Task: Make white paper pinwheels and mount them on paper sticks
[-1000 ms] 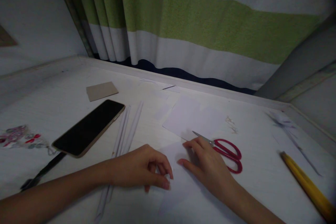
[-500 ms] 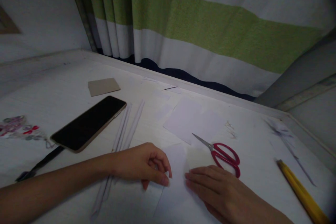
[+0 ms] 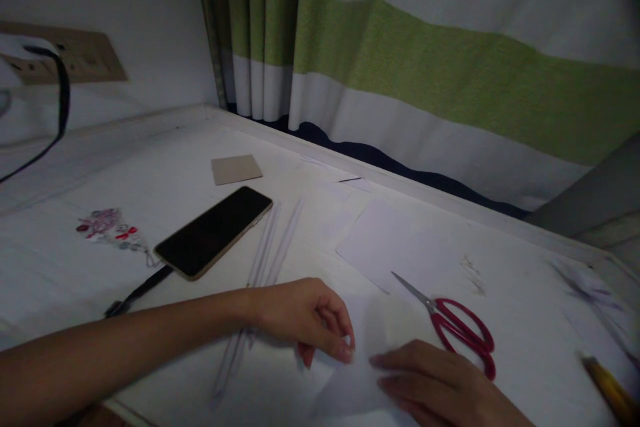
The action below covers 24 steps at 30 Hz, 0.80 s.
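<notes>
A white sheet of paper (image 3: 360, 373) lies on the white table (image 3: 165, 173) in front of me. My left hand (image 3: 305, 317) is curled, its fingertips pinching the paper's left edge. My right hand (image 3: 440, 390) lies flat on the paper with fingers stretched out, pressing it down. Red-handled scissors (image 3: 457, 327) rest shut on the table just beyond my right hand, blades pointing up-left. Another white sheet (image 3: 390, 247) lies behind them.
A black phone (image 3: 215, 230) lies at the left with a dark cable (image 3: 135, 293) beside it. Thin white strips (image 3: 265, 260) run under my left wrist. A brown card (image 3: 235, 169), a patterned packet (image 3: 110, 227), a yellow stick (image 3: 607, 390), a striped curtain (image 3: 425, 60) and a wall socket (image 3: 75, 60) surround the table.
My right hand slid back from beside the scissor blades toward me and now lies flat on the paper. The view has swung left. My left hand kept its pinch.
</notes>
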Tool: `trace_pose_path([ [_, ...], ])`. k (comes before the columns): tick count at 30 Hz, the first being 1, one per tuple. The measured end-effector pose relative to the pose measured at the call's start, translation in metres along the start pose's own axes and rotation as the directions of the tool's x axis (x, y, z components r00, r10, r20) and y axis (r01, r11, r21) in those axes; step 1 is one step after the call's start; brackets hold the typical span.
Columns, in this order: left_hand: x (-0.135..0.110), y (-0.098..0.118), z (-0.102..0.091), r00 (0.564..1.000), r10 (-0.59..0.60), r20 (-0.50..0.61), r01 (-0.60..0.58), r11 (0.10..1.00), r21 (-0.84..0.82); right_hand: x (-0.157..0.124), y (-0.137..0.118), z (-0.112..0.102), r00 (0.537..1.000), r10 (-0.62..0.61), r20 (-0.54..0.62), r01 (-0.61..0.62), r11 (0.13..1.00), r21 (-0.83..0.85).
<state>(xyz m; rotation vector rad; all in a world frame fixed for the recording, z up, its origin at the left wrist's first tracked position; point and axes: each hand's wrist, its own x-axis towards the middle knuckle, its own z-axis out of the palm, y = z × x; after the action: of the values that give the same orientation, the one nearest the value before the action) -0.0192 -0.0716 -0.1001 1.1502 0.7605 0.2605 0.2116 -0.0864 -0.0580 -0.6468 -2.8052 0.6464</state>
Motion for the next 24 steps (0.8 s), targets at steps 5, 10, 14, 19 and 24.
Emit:
trace_pose_path([
  [5, 0.000, -0.001, -0.001, 1.000, 0.011, 0.004, -0.011, 1.000, -0.009, 0.002, 0.007, 0.014, 0.956, 0.276, -0.094, -0.223, 0.901, 0.372],
  [10, 0.000, 0.002, -0.001, 0.999, 0.042, 0.013, -0.042, 0.999, 0.011, 0.010, 0.006, 0.024, 0.870, 0.493, 0.006, -0.426, 0.745, 0.514],
  [14, -0.001, 0.006, 0.000, 0.999, 0.039, 0.004, -0.039, 0.998, 0.045, 0.015, 0.003, 0.030, 0.803, 0.592, 0.069, -0.519, 0.637, 0.570],
  [19, -0.002, 0.007, 0.001, 1.000, 0.017, -0.005, -0.017, 1.000, 0.027, 0.020, -0.001, 0.038, 0.753, 0.655, 0.069, -0.541, 0.555, 0.631],
  [24, -0.001, 0.005, 0.002, 1.000, 0.007, -0.008, -0.007, 1.000, -0.017, 0.024, -0.005, 0.041, 0.720, 0.694, -0.027, -0.567, 0.610, 0.553],
])
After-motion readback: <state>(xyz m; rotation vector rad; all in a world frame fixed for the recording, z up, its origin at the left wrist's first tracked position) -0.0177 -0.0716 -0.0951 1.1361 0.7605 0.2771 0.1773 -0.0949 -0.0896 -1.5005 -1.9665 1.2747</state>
